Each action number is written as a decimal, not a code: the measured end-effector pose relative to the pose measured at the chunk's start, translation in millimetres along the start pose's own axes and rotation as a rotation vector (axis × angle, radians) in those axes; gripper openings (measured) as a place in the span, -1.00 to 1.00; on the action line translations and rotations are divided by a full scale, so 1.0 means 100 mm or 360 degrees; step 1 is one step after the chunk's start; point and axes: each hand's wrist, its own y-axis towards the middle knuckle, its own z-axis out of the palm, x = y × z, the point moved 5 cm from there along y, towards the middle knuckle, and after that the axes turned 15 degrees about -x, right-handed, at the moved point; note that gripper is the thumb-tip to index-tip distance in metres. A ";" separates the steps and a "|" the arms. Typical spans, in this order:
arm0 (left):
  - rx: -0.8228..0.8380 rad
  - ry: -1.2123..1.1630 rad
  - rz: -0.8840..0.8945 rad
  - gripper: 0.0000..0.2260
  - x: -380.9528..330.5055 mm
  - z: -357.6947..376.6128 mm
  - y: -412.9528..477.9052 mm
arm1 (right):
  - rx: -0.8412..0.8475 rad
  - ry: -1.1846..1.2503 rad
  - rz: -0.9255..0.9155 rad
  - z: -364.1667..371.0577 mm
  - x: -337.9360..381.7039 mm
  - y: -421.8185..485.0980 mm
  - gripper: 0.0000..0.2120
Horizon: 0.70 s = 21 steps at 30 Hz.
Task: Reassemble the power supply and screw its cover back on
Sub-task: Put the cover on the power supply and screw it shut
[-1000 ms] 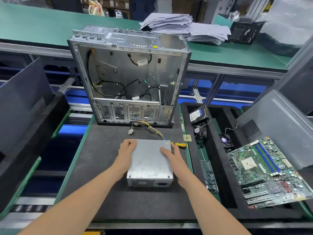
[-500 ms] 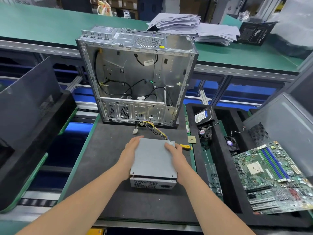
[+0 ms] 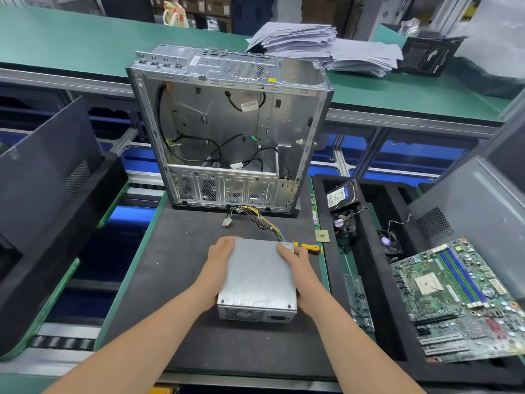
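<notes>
At the lower centre of the frame the power supply [image 3: 257, 280] sits on the black mat [image 3: 176, 280], gripped from both sides: the left hand [image 3: 217, 265] flat against its left face, the right hand [image 3: 298, 268] clasping its right edge. Its cable bundle [image 3: 255, 220] trails up toward the open computer case [image 3: 227, 137] standing above it, and a yellow-handled screwdriver [image 3: 311, 247] lies just beside the right hand.
</notes>
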 end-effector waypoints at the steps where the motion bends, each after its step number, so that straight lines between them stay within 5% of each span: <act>1: 0.0003 0.0024 0.0019 -0.71 -0.02 0.01 0.00 | 0.0014 -0.0002 0.0002 -0.01 0.00 0.01 -0.58; 7: -0.0188 0.0147 -0.0004 -0.85 0.02 -0.04 0.08 | 0.0096 0.0079 0.0063 0.01 -0.03 0.01 -0.59; 21: -0.0274 0.0114 -0.0005 -0.59 -0.13 -0.20 0.04 | -0.0084 0.0019 -0.0296 0.17 0.20 -0.15 -0.73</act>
